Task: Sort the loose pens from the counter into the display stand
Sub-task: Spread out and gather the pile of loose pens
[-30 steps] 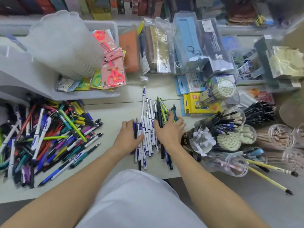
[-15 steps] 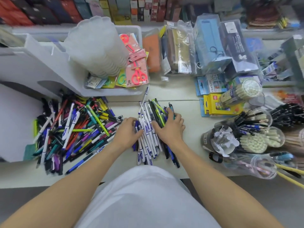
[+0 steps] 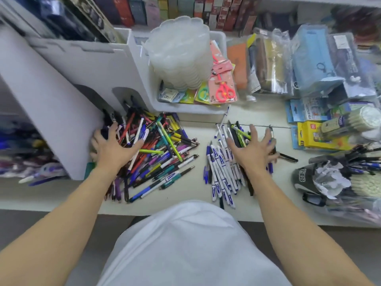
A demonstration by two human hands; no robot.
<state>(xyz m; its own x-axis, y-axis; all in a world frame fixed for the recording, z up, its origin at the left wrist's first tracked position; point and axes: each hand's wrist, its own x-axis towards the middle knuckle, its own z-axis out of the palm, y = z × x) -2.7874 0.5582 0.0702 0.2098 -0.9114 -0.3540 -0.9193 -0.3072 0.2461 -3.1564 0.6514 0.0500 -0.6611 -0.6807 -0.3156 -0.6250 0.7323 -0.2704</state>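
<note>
Bright, even overhead light, shadows soft and faint. Strong wide-angle bending at edges. Motion blur smears far shelves and left and right margins; centre counter [image 3: 206, 120] fairly sharp. No harsh glare.

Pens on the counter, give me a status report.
Left hand open on mixed pen pile. Right hand open on white pens. Display stand beside pile.

Pale counter [image 3: 198, 120] with mixed pen heap [image 3: 156, 153], white pen row [image 3: 222, 172], grey bin [image 3: 185, 108], yellow box [image 3: 311, 135]
</note>
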